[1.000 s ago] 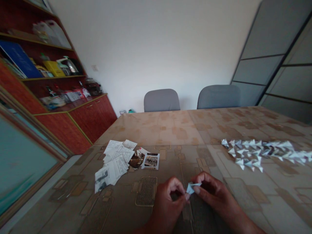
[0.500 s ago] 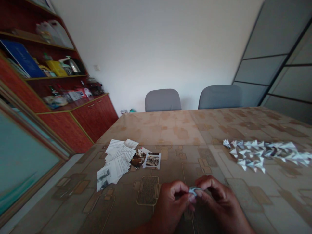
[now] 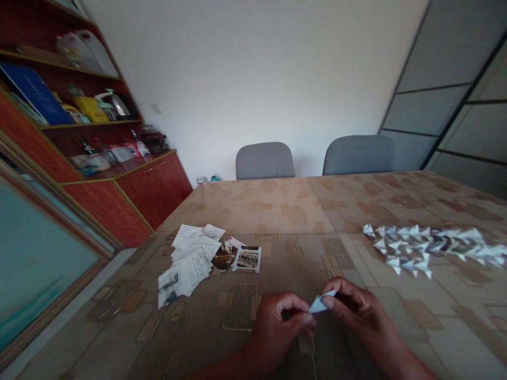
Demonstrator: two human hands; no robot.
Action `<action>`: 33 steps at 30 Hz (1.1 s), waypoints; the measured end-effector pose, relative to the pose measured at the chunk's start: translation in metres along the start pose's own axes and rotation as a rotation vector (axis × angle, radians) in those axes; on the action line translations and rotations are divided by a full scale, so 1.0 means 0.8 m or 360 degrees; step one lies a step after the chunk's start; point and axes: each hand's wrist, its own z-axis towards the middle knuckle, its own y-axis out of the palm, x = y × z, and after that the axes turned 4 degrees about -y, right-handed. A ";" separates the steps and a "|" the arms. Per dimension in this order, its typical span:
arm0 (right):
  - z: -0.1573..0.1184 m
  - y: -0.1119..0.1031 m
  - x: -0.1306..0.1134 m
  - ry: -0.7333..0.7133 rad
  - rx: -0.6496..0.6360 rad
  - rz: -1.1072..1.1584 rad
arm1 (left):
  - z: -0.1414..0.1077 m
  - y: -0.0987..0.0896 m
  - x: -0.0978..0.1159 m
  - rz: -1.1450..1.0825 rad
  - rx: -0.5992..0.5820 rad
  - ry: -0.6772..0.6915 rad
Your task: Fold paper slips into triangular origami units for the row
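A small folded piece of pale paper (image 3: 320, 303) is pinched between both hands above the table's near side. My left hand (image 3: 277, 324) grips its left corner between thumb and finger. The right end of the paper is in the fingertips of my right hand (image 3: 358, 309). To the left lies a loose pile of printed paper pieces (image 3: 194, 258), with a small picture card (image 3: 247, 259) at its right edge. Several folded paper shapes with points (image 3: 412, 247) lie in rows on the right of the table.
A patterned cloth covers the table (image 3: 277, 206). Two grey chairs (image 3: 264, 160) stand at its far edge, before a white wall. A red-brown cabinet (image 3: 150, 184) with shelves of bottles, a kettle and boxes is at the left; grey panels (image 3: 431, 95) are at the right.
My right hand has moved slightly up and to the right. The folded paper has turned and now shows a flat, pointed face between the fingers.
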 end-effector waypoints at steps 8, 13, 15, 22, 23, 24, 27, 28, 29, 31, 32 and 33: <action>-0.001 -0.006 0.010 -0.0055 0.0050 -0.0190 | -0.001 -0.002 0.004 -0.0007 -0.0070 0.0108; -0.004 -0.001 0.007 -0.0102 -0.0026 -0.0263 | -0.005 -0.002 0.014 0.0325 0.0130 0.0240; -0.004 0.002 0.004 -0.0100 -0.0068 -0.0245 | -0.005 -0.003 0.014 0.0416 0.0151 0.0301; -0.006 0.011 0.005 -0.0084 -0.0163 -0.0183 | -0.005 -0.003 0.001 0.0321 -0.0004 0.0330; -0.007 0.011 0.006 -0.0086 -0.0171 -0.0190 | -0.005 -0.003 0.000 0.0330 0.0007 0.0334; -0.007 0.011 0.006 -0.0086 -0.0173 -0.0197 | -0.005 -0.003 -0.001 0.0348 0.0016 0.0340; -0.008 0.010 0.005 -0.0063 -0.0152 -0.0165 | -0.004 -0.002 0.003 0.0398 0.0031 0.0358; -0.008 0.010 0.004 -0.0048 -0.0153 -0.0139 | -0.003 -0.002 0.004 0.0409 0.0037 0.0367; -0.007 0.009 0.003 -0.0032 -0.0160 -0.0110 | -0.003 -0.001 0.006 0.0418 0.0045 0.0378; -0.006 0.008 0.003 -0.0003 -0.0169 -0.0047 | -0.003 -0.001 0.007 0.0407 0.0045 0.0377; -0.005 0.008 0.003 0.0014 -0.0169 -0.0016 | -0.003 -0.001 0.007 0.0371 0.0023 0.0347; -0.004 0.007 0.004 0.0033 -0.0161 0.0017 | -0.002 -0.001 0.006 0.0315 -0.0017 0.0300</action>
